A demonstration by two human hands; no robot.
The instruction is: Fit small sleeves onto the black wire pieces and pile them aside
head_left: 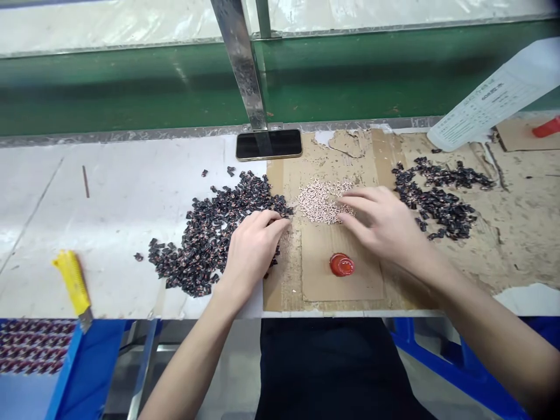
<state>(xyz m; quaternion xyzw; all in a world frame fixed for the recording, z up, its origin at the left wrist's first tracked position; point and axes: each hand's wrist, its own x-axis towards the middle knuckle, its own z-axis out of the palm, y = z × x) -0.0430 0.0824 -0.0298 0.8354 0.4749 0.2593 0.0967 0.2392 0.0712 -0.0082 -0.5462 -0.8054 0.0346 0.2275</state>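
Observation:
My left hand (256,242) rests at the right edge of a large pile of small black parts (214,233), its thumb and fingers pressed together; anything between the fingertips is too small to make out. My right hand (380,221) has its fingers apart over the right side of a heap of tiny pinkish pieces (319,201), with nothing visible in it. A small red round cap or dish (341,265) lies on a cardboard piece (324,286) below the heap. Right of my right hand is a second pile of black parts (441,210).
A phone (269,144) lies at the table's back beside a metal post (245,64). A yellow cutter (73,283) sits at the front left edge. A white bottle (494,99) leans at the back right, near a red object (546,127). Blue trays (91,367) are below left.

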